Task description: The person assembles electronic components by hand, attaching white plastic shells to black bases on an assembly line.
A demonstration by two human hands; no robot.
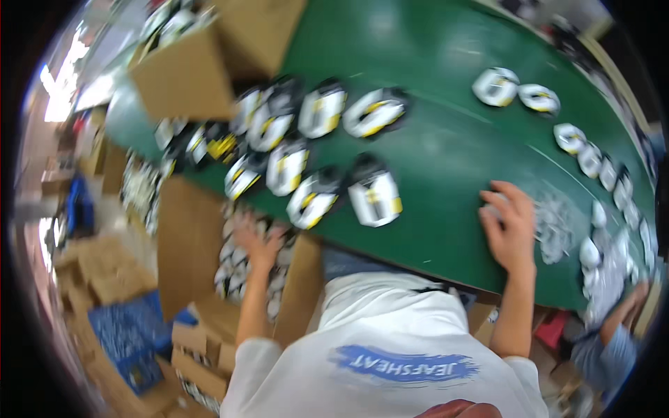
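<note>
My left hand (pixel 258 240) reaches down over an open cardboard box (pixel 188 244), fingers spread, above many small white-and-dark rounded pieces (pixel 233 268) packed inside. Blur hides whether it touches them. At the right, my right hand (pixel 510 226) rests low over the green table with its fingers curled; a pale bit shows between thumb and fingers, too blurred to name. Beside it lies a loose pile of thin whitish, see-through loops (pixel 555 226). Several oval white, black and yellow items (pixel 375 195) lie on the table between my hands and farther left.
An open carton (pixel 185 76) stands on the table at the far left. White rounded items (pixel 496 87) form a curved line along the far right, near a clear plastic bag (pixel 610 279). Another person's arm (pixel 624 313) is at the right edge. Cartons and a blue bag (pixel 129 334) lie at lower left.
</note>
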